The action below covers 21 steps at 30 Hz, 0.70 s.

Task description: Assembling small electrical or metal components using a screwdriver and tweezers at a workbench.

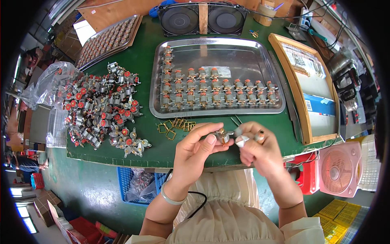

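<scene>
My left hand (197, 148) pinches a small metal can-shaped part (222, 137) with a brass-coloured fitting and an orange end, just above the near edge of the green table. Close on its right, my right hand (260, 148) is closed and partly blurred. A short rod-shaped tool (261, 135) with a brownish end sticks up from its fingers; its other end is hidden. White wrapping (242, 141) covers a fingertip of that hand. Beyond the hands, several brass wire frames (167, 129) lie loose, and two thin metal prongs (236, 119) show beside the right hand.
A steel tray (156, 97) holds rows of similar parts. At left lies a large heap of red-capped parts (101, 105) next to a plastic bag (57, 83). A second filled tray (109, 38), twin black fans (203, 19) and a wooden frame (306, 126) border the work area.
</scene>
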{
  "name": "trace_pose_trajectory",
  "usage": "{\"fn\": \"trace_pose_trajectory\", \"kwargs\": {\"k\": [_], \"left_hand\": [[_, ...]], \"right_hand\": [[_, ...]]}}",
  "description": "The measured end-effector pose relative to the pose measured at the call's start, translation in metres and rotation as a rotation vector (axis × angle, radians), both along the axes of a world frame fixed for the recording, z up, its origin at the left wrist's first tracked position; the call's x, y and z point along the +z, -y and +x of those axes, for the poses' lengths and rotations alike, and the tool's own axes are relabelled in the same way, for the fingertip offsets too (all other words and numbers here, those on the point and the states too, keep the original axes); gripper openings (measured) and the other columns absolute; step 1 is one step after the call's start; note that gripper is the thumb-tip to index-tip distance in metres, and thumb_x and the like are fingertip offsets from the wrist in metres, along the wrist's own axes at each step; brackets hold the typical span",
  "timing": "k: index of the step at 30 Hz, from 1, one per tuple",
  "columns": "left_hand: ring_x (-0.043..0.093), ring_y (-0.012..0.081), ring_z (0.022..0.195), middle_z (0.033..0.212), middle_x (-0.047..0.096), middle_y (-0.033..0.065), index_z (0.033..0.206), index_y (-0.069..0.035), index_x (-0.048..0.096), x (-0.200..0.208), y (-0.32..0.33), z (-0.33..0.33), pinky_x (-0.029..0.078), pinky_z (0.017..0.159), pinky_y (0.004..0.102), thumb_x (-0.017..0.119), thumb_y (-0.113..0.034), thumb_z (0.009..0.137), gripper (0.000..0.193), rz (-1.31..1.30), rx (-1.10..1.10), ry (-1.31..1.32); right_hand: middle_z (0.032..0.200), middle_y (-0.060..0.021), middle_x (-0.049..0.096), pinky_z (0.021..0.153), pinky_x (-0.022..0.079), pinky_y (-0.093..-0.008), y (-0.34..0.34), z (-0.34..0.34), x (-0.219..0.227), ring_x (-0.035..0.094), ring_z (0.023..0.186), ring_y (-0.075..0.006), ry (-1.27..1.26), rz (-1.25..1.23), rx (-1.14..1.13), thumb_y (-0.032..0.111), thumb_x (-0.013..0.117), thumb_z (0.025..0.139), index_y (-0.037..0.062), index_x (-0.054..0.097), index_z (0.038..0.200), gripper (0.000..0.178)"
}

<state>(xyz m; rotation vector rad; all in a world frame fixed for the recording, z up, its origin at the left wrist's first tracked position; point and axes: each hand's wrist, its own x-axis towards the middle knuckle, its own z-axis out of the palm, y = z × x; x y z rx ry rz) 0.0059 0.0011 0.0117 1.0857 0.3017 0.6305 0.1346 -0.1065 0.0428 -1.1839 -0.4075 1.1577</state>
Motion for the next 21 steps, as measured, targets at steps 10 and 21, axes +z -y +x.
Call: {"fn": "trace_pose_trajectory", "kwargs": {"k": [10, 21], "left_hand": [[0.063, 0.0284, 0.079, 0.098, 0.058, 0.0183, 0.113, 0.004, 0.047, 0.011, -0.001, -0.001, 0.055, 0.067, 0.0321, 0.044, -0.013, 0.09, 0.029, -0.214, -0.102, -0.013], [0.063, 0.0285, 0.078, 0.096, 0.058, 0.0187, 0.113, 0.004, 0.047, 0.014, 0.002, 0.001, 0.055, 0.066, 0.0322, 0.045, -0.014, 0.089, 0.03, -0.202, -0.113, 0.002]], "right_hand": [[0.056, 0.0002, 0.044, 0.04, 0.033, -0.0215, -0.015, -0.014, -0.01, 0.039, 0.046, -0.0056, -0.151, 0.261, -0.192, 0.008, 0.057, 0.081, -0.0041, 0.05, 0.097, 0.021], [0.054, -0.0003, 0.045, 0.04, 0.034, -0.0225, -0.009, -0.015, -0.011, 0.04, 0.045, -0.0061, -0.097, 0.295, -0.233, 0.006, 0.058, 0.08, -0.0035, 0.052, 0.091, 0.015]]}}
